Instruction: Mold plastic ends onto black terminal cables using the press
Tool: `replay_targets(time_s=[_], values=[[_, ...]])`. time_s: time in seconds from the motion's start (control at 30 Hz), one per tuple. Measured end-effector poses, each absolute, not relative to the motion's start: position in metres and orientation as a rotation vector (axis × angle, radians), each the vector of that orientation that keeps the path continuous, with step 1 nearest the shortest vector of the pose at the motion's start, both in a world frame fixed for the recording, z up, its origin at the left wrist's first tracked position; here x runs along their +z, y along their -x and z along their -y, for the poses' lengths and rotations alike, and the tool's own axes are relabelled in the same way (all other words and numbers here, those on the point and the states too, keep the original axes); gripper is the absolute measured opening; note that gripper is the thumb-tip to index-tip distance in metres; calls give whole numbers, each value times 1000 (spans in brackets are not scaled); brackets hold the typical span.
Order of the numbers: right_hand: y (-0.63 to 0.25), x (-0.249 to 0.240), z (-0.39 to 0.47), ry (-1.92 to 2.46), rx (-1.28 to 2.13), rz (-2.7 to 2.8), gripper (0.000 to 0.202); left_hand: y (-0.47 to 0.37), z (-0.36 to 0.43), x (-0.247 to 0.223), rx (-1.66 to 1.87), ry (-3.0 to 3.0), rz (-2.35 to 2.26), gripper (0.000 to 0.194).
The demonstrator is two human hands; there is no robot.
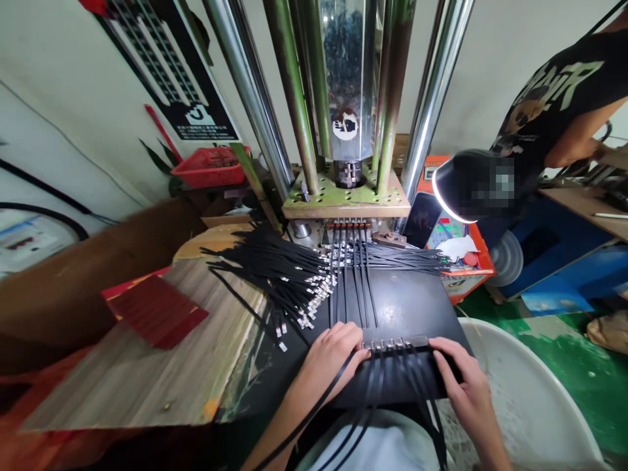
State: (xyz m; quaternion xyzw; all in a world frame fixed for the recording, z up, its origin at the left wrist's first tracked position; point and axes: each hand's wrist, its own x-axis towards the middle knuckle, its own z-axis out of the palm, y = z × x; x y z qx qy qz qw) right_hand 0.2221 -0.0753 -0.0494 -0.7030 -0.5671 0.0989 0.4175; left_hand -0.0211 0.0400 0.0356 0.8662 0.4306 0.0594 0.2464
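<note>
A dark bar-shaped holder (418, 341) lies near the front of the black work surface (407, 291), with several small metal cable connectors (390, 344) in a row along it. Black cables (375, 379) run from these connectors toward my lap. My left hand (339, 350) grips the holder's left end, thumb and fingers closed. At the right end, my right hand (461, 369) pinches it between thumb and fingers. Further back, other black cables (347, 288) stretch from beneath the press plate (343, 208). A big pile of black cables with metal ends (279, 255) lies to the left.
Another cable bundle (409, 257) lies at the back right. A lit lamp (458, 186) hangs beside an orange control box (466, 271). A dark red booklet (159, 311) rests on the wooden board (132, 373). A white tub (520, 386) stands right; a co-worker (554, 98) is beyond.
</note>
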Motion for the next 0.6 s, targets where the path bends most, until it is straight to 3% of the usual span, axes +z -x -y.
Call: replay_targets(time_s=[0.17, 0.33, 0.43, 0.6], values=[[-217, -59, 66, 1780, 77, 1493, 25, 16, -40, 28, 55, -2533, -1168, 11], [-211, -67, 65, 1797, -110, 1545, 25, 42, -50, 25, 265, -2530, -925, 14], [-207, -66, 63, 1809, -137, 1542, 25, 58, -87, 46, 304, -2615, -788, 13], [-204, -62, 61, 1793, -166, 1502, 25, 24, -195, 63, 432, -2587, -1130, 21]])
